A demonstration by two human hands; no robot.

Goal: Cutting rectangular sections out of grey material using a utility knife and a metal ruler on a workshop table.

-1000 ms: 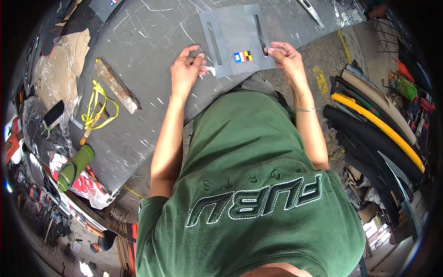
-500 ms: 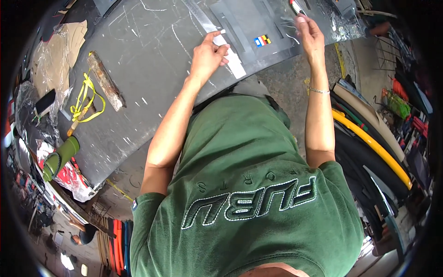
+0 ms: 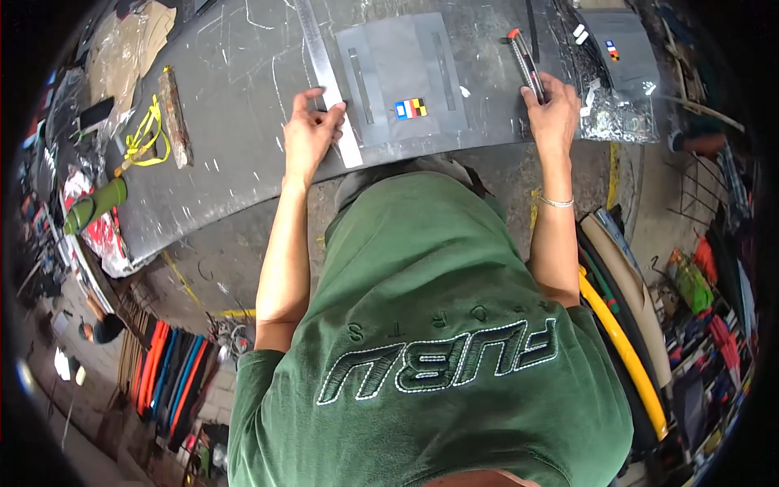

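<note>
A long metal ruler lies on the dark worktable, running away from me along the left side of a grey sheet piece. My left hand is closed on the ruler near its close end, thumb and fingers at its edges. Two dark strips and a small multicoloured patch show on the grey piece. To the right of that piece, my right hand grips a utility knife with an orange end, pointing away from me. Whether its blade is out I cannot tell.
Another grey piece with a similar patch lies at the right, beside clear plastic. A wooden stick, a yellow strap and a green roll are at the left. Rolled materials stand on the right.
The view has shifted, so more of the table shows. My left hand and the ruler have moved slightly left from the grey piece. My right hand has drawn farther right with the knife.
</note>
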